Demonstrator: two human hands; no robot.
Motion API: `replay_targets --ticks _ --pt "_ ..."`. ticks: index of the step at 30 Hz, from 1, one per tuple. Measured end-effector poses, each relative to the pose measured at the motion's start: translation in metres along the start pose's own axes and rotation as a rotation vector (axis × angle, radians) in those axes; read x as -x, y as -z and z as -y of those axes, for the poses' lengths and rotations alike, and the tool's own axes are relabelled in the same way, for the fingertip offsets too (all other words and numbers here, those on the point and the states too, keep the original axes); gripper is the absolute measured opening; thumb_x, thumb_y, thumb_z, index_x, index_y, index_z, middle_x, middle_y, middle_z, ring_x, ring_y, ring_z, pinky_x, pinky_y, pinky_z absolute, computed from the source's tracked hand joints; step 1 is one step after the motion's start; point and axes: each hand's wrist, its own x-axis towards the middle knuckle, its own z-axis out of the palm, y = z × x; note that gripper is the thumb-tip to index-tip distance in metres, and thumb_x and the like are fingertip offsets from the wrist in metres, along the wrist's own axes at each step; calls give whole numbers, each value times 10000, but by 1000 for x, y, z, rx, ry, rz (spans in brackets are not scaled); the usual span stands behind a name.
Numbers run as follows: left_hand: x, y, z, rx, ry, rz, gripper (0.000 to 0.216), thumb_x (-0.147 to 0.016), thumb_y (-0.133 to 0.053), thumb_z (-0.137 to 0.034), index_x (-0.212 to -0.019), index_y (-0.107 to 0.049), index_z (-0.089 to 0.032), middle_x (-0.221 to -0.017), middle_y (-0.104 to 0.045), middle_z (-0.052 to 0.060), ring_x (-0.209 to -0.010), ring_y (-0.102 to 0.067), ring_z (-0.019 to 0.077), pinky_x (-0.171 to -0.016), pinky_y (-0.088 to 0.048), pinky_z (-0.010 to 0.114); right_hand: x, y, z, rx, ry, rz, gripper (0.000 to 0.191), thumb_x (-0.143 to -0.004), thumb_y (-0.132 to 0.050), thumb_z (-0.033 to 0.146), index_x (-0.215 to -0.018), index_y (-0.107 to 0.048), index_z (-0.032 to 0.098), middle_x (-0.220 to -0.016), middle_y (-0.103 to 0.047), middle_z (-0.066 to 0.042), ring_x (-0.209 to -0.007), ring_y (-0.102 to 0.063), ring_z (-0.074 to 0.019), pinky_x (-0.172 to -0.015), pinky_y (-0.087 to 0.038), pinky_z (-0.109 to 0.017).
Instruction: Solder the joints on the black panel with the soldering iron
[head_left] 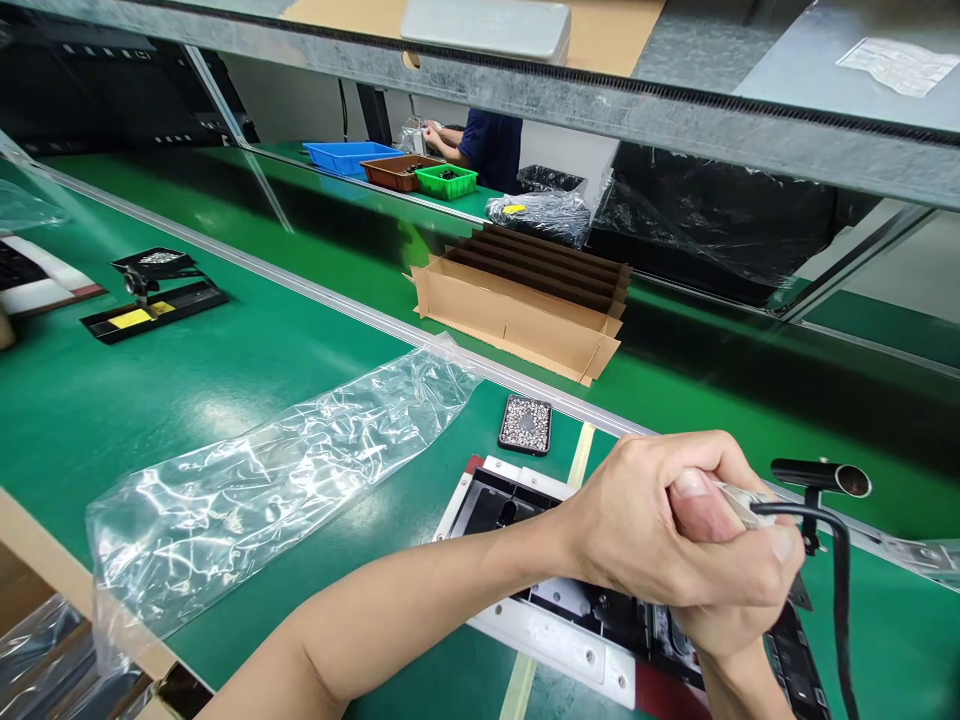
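Note:
My left hand and my right hand are clasped together at the lower right, both closed. A pale, partly covered piece shows between the fingers, with a black cable running out of it and down. Most of the piece is hidden by my hands. Below them lies a white-edged fixture holding a long black part, partly covered by my left forearm. Just right of my hands stands a short black tube on a bracket.
A clear plastic bag lies at centre left. Behind the fixture sits a small speckled square pad. A divided cardboard box rests beyond the metal rail. Farther left is a black assembly. A shelf edge crosses overhead; a co-worker works behind.

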Motion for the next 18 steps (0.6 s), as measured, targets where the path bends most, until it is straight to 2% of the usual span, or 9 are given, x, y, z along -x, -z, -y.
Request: replay_targets --ticks 7,13,18 --pt "0 0 -3 12 24 -7 230 -738 -742 -316 -812 -570 -183 -878 -709 47 -831 -695 235 -744 -557 326 3 0 -5 -8 -24 -4 400 -913 -686 360 -586 -520 199 -552 -462 32 -479 -389 -126 -391 -333 -244" --pt "0 0 -6 29 50 -7 233 -736 -735 -327 -790 -555 -189 -899 -726 53 -877 -712 255 -777 -576 342 5 2 -10 -7 -13 -19 327 -889 -710 395 -642 -627 197 -589 -546 17 -517 -467 -146 -437 -405 -259" --pt "0 -2 -7 32 65 -13 225 -726 -733 -324 -781 -564 -186 -885 -721 49 -889 -711 247 -792 -576 320 5 6 -11 29 -47 -4 367 -919 -696 390 -627 -594 193 -596 -523 13 -542 -463 -149 -458 -392 -269"
